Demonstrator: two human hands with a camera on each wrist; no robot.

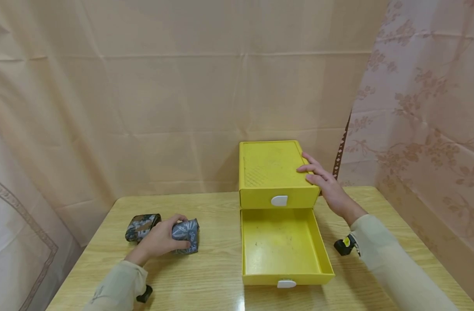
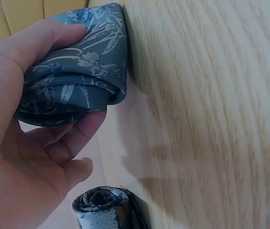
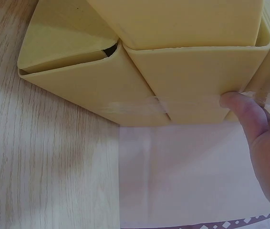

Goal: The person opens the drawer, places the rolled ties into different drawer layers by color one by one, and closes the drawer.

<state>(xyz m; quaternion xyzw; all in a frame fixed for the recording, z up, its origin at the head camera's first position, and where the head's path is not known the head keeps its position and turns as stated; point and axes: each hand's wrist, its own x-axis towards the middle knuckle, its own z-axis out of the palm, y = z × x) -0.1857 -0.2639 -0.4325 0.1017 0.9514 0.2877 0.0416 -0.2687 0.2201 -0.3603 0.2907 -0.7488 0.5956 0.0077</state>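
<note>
My left hand [image 1: 161,239] holds a rolled-up blue-grey cloth [image 1: 185,236] with a pale leafy pattern. In the left wrist view, the thumb lies over one side of the roll [image 2: 85,62] and the fingers bend under the other. Beside that hand lies a second roll, a dark camouflage-patterned cloth [image 1: 137,226], partly hidden by the hand. My right hand [image 1: 330,185] rests on a yellow drawer cabinet [image 1: 272,164], its fingers spread on the top's right edge. In the right wrist view, the thumb touches the cabinet's side. The lower drawer [image 1: 287,280] is pulled out.
The upper drawer [image 1: 260,199], with its white handle, is closed above the lower one. All this stands on a wood-grain table [image 1: 217,276]. A beige curtain [image 1: 175,108] hangs behind it and a flowered pink one [image 1: 435,129] at the right.
</note>
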